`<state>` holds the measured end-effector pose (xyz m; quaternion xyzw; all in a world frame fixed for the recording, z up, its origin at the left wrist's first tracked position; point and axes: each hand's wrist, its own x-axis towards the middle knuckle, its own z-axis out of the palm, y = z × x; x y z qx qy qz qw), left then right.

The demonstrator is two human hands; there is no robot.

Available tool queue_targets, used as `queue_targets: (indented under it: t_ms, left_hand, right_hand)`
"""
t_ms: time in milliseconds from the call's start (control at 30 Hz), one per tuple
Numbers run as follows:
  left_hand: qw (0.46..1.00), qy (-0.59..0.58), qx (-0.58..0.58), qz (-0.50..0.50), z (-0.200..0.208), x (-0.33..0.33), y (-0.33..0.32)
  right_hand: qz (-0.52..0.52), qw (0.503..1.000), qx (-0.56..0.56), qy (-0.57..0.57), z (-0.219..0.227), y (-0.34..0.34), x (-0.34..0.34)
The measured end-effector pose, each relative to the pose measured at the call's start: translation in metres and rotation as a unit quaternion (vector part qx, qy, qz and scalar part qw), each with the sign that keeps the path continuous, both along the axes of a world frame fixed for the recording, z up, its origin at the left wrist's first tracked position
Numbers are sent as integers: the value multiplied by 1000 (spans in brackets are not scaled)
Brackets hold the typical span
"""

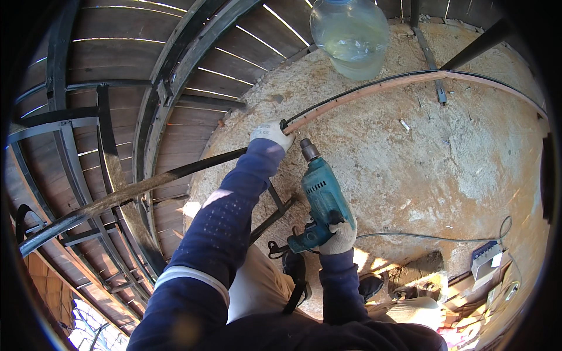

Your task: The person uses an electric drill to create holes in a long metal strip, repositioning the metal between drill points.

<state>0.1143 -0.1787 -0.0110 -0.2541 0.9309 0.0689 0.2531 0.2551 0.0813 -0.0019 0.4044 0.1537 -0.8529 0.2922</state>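
My left hand [273, 136], in a pale work glove, is closed around the near end of a long wooden strip [363, 96] with a dark edge. The strip runs off to the right and looks curved in this view. In my right hand [342, 236], also gloved, is a teal power drill [322, 190], held by its handle. Its metal chuck [309, 150] points away from me, just right of my left hand and apart from the strip. I cannot make out a bit in the chuck.
A dark metal bar [146, 188] slants across the left, before dark framing and slatted boards [117, 55]. A large clear jug [351, 41] holding liquid stands at the back. A cable [421, 235] crosses the stained floor towards a white-and-blue box [487, 261]. Small loose pieces lie on the floor.
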Motion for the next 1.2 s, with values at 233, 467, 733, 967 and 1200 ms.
queue_targets:
  t_ms: [233,467,733,967,1200]
  left_hand:
    - [996,57,-46,-45,21,3,4]
    - [965,264,2,5,7,34,13]
    - [940,303,-109,114,0,4,26]
    - [943,283,-112,132,4,-6,34]
    - [936,297,-145,123,-7,-2,25]
  right_hand:
    - [39,995,86,18,-59,-2,28]
    - [35,993,95,58,-14,12,-15]
    - [3,998,42,39,3,0,3]
    - [29,998,-49,-15,22,8,-13]
    - [3,997,22,67,17,-6,-11]
